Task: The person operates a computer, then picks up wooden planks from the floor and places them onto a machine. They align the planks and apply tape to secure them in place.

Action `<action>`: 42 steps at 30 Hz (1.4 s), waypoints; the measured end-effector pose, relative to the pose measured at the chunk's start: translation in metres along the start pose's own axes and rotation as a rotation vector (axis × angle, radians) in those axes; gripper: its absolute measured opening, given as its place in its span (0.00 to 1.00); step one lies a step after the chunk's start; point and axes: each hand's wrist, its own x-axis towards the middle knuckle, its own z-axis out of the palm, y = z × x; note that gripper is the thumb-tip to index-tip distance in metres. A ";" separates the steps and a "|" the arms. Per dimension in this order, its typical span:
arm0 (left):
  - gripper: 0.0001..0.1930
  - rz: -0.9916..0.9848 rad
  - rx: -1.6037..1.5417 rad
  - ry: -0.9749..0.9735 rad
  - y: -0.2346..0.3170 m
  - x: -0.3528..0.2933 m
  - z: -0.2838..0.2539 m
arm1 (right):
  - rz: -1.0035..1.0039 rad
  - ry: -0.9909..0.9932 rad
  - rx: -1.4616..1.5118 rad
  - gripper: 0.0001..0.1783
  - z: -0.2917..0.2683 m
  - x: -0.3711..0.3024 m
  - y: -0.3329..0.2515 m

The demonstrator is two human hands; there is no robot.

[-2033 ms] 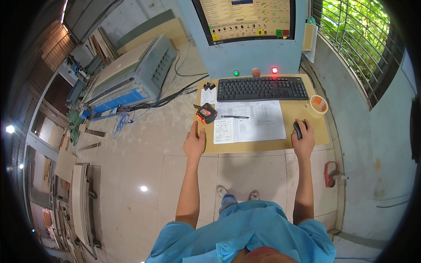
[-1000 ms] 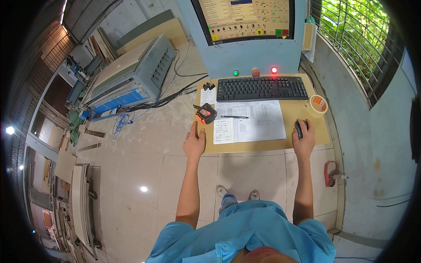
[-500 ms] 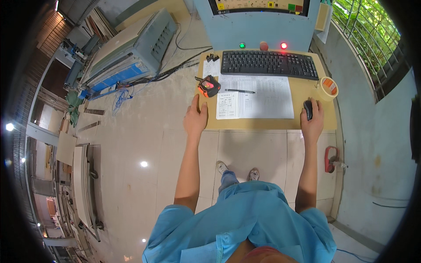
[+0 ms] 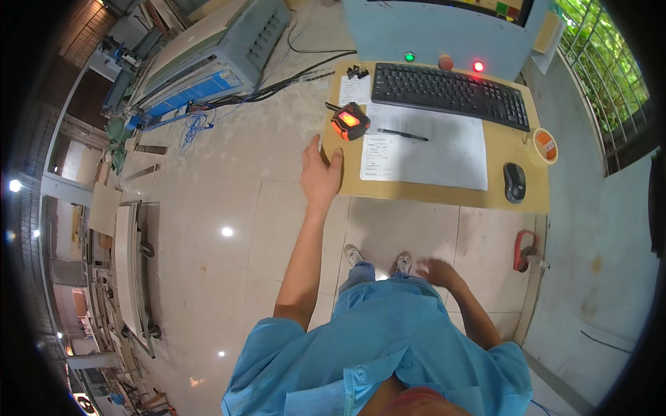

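Observation:
My left hand (image 4: pixel 320 172) rests at the left edge of the tan desk board (image 4: pixel 416 194), its fingers stretched out and nothing in it. Just beyond those fingers lies a black and orange tape measure (image 4: pixel 349 122). My right hand (image 4: pixel 437 272) hangs in front of my body, away from the board, and motion smears its fingers. A black computer mouse (image 4: pixel 514 182) lies on the right side of the board with no hand on it. Printed sheets (image 4: pixel 444 156) cover the middle, with a dark pen (image 4: pixel 403 134) across them.
Behind the papers sits a black keyboard (image 4: pixel 451 96), below a blue cabinet (image 4: pixel 444 31) with lit buttons. A tape roll (image 4: pixel 543 148) stands at the right edge. A large grey machine (image 4: pixel 215 62) and cables are at far left; a barred window (image 4: pixel 600 76) is at right.
My right hand has let go of the mouse and swung back toward my body. My left hand stays by the board's left edge. The view has shifted slightly.

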 end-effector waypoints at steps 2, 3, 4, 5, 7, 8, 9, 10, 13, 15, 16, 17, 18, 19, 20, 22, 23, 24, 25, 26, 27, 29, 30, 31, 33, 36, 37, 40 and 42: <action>0.31 -0.015 -0.134 -0.030 -0.006 0.003 -0.003 | 0.056 -0.427 -0.106 0.27 0.038 0.012 0.021; 0.31 -0.008 -0.201 -0.038 -0.008 0.004 -0.005 | 0.026 -0.338 0.015 0.26 0.051 0.013 0.029; 0.30 -0.023 -0.264 -0.064 -0.011 0.006 -0.007 | 0.067 -0.261 0.103 0.26 0.059 0.012 0.034; 0.30 -0.031 -0.348 -0.069 -0.013 0.007 -0.009 | 0.139 -0.271 0.180 0.25 0.062 0.010 0.035; 0.29 -0.080 -0.522 -0.110 -0.015 0.011 -0.011 | 0.165 -0.219 0.170 0.23 0.059 0.008 0.027; 0.29 -0.045 -0.510 -0.107 -0.015 0.013 -0.013 | 0.141 -0.232 0.189 0.23 0.053 0.008 0.020; 0.29 -0.007 -0.500 -0.104 -0.014 0.016 -0.014 | 0.151 -0.228 0.198 0.24 0.046 0.011 0.011; 0.28 0.030 -0.492 -0.105 -0.014 0.019 -0.016 | 0.128 -0.216 0.224 0.24 0.039 0.014 0.001; 0.28 0.152 -0.459 -0.124 -0.010 0.034 -0.022 | 0.093 -0.162 0.266 0.24 0.026 0.027 -0.031; 0.28 0.220 -0.466 -0.151 -0.007 0.045 -0.027 | 0.102 -0.178 0.252 0.24 0.026 0.036 -0.049; 0.28 0.250 -0.469 -0.164 -0.006 0.049 -0.030 | 0.120 -0.161 0.247 0.23 0.029 0.039 -0.057; 0.28 0.280 -0.490 -0.177 -0.007 0.052 -0.033 | 0.146 -0.147 0.242 0.23 0.034 0.042 -0.063; 0.27 0.304 -0.513 -0.193 -0.009 0.053 -0.036 | 0.209 -0.160 0.223 0.23 0.039 0.045 -0.068; 0.27 0.300 -0.525 -0.234 -0.013 0.052 -0.037 | 0.205 -0.095 0.247 0.23 0.044 0.047 -0.071; 0.27 0.297 -0.565 -0.228 -0.020 0.051 -0.037 | 0.243 -0.052 0.261 0.22 0.049 0.050 -0.072; 0.26 0.277 -0.649 -0.246 -0.044 0.046 -0.032 | 0.296 -0.007 0.251 0.20 0.058 0.053 -0.071; 0.26 0.169 -0.717 -0.241 -0.061 0.041 -0.026 | 0.305 -0.006 0.227 0.18 0.062 0.053 -0.069; 0.26 0.105 -0.798 -0.214 -0.081 0.035 -0.018 | 0.307 0.005 0.199 0.17 0.065 0.052 -0.068; 0.26 0.101 -0.895 -0.176 -0.105 0.029 -0.007 | 0.271 -0.037 0.200 0.17 0.067 0.050 -0.067; 0.25 -0.012 -0.878 -0.197 -0.133 0.025 0.005 | 0.227 -0.067 0.197 0.17 0.069 0.047 -0.067; 0.25 -0.022 -0.886 -0.195 -0.162 0.017 0.017 | 0.219 -0.128 0.165 0.16 0.071 0.045 -0.068; 0.27 -0.207 -0.725 -0.422 -0.221 -0.008 0.039 | 0.189 -0.061 0.205 0.16 0.074 0.039 -0.076; 0.28 -0.082 -0.424 -0.538 -0.248 -0.030 0.048 | 0.202 -0.087 0.195 0.16 0.074 0.038 -0.081; 0.30 -0.031 -0.064 -0.669 -0.275 -0.052 0.050 | 0.244 -0.074 0.156 0.17 0.075 0.037 -0.088; 0.29 -0.177 0.114 -1.076 -0.316 -0.105 0.046 | 0.342 -0.120 0.051 0.17 0.074 0.040 -0.101; 0.24 0.001 0.024 -1.473 -0.350 -0.153 0.036 | 0.404 -0.217 -0.080 0.18 0.072 0.050 -0.116; 0.23 -0.012 0.031 -1.457 -0.355 -0.157 0.034 | 0.407 -0.228 -0.085 0.18 0.071 0.055 -0.119; 0.21 0.052 -0.235 -1.373 -0.357 -0.146 0.029 | 0.401 -0.104 0.074 0.21 0.069 0.064 -0.125; 0.23 -0.179 -0.314 -1.462 -0.345 -0.139 0.026 | 0.245 -0.164 -0.088 0.23 0.068 0.069 -0.128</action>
